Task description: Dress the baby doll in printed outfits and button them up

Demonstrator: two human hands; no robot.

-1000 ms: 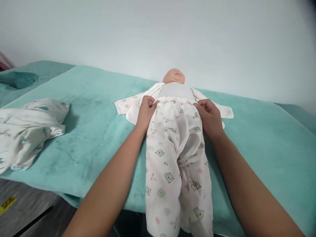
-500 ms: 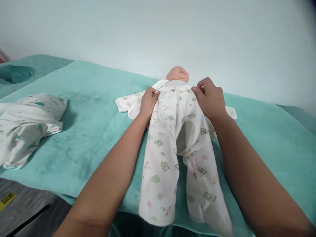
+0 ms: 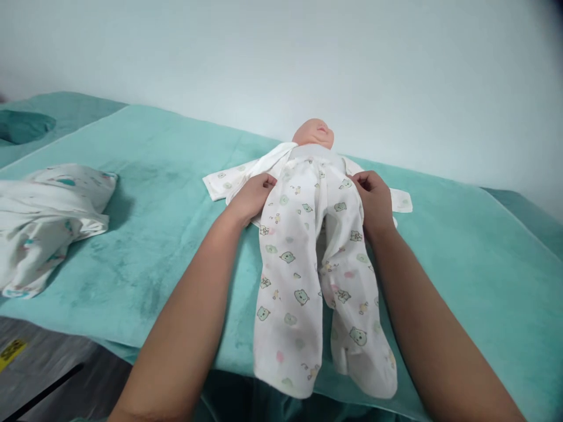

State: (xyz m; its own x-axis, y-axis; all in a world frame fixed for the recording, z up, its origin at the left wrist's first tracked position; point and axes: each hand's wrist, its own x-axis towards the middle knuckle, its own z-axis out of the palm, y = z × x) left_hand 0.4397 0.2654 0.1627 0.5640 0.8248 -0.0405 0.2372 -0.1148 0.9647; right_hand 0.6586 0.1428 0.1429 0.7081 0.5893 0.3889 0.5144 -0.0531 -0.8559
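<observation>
The right hand's (image 3: 373, 199) fingers are clamped on one side of the patterned trousers (image 3: 288, 269); the left hand's (image 3: 253, 198) are curled against the other side, and whether they pinch cloth I cannot tell. This one pair lies lengthwise over one doll (image 3: 314, 133), waistband toward the wall (image 3: 281, 58), two legs pointing to, and reaching, the near edge of the table (image 3: 176, 176). One top (image 3: 229, 179) spreads around the doll, two sleeves pointing sideways. One crumpled cloth (image 3: 57, 217) lies further left. Turquoise fabric covers the table; grey floor (image 3: 53, 363) shows below its near edge
</observation>
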